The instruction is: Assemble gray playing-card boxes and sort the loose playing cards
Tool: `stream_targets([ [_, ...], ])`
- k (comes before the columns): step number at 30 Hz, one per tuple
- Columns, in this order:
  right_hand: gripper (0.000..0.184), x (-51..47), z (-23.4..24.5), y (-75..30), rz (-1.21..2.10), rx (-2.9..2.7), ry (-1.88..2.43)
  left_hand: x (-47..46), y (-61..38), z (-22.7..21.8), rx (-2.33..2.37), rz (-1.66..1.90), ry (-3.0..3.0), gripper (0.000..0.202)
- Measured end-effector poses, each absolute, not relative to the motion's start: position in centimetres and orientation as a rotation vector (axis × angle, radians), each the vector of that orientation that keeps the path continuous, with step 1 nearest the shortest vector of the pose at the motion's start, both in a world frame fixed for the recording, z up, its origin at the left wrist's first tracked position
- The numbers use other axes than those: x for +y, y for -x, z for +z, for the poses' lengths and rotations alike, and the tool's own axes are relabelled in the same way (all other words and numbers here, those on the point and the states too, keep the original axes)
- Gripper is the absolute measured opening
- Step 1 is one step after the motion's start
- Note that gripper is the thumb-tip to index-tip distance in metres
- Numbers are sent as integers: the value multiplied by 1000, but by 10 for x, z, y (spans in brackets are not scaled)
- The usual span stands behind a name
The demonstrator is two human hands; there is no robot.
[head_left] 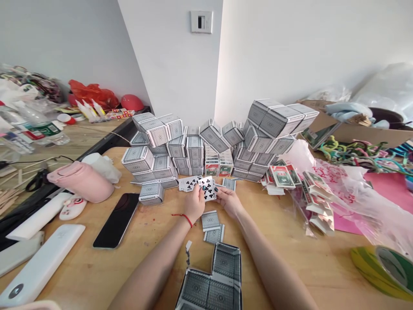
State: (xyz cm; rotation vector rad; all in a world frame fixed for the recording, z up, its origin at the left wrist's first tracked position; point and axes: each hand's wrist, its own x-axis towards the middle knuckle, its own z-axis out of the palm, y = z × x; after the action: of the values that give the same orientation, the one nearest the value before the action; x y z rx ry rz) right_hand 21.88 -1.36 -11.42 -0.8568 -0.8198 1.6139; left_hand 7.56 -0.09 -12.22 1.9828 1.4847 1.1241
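My left hand [195, 203], with a red string on its wrist, grips a playing card [211, 192] showing clubs, thumb on top. Fingers of my right hand [228, 200] pinch the same card's right edge. Just beyond, more face-up cards [189, 184] lie fanned, partly behind my left hand. Two patterned cards [211, 219] rest face down between my forearms, and another face-down card [229, 184] sits past my right hand. Boxes covered in card backs [158, 131] are stacked along the back. A similar joined block [222, 284] stands nearest me.
A black phone [116, 220], a pink pouch-like item [80, 181] and a long white device [48, 265] lie on the left. Card packs [281, 175], opened card boxes [318, 200], a plastic bag [351, 193] and a yellow-green tape roll [371, 267] are on the right.
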Motion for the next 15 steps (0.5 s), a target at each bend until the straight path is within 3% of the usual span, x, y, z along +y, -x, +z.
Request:
stream_targets([
  [9, 20, -8, -122, -217, 1436, -811, 1069, -5, -74, -120, 1364, 1113, -2051, 17],
  [15, 13, -10, -124, -209, 1256, -1096, 1140, -11, -74, -103, 1158, 1298, -1944, 15],
])
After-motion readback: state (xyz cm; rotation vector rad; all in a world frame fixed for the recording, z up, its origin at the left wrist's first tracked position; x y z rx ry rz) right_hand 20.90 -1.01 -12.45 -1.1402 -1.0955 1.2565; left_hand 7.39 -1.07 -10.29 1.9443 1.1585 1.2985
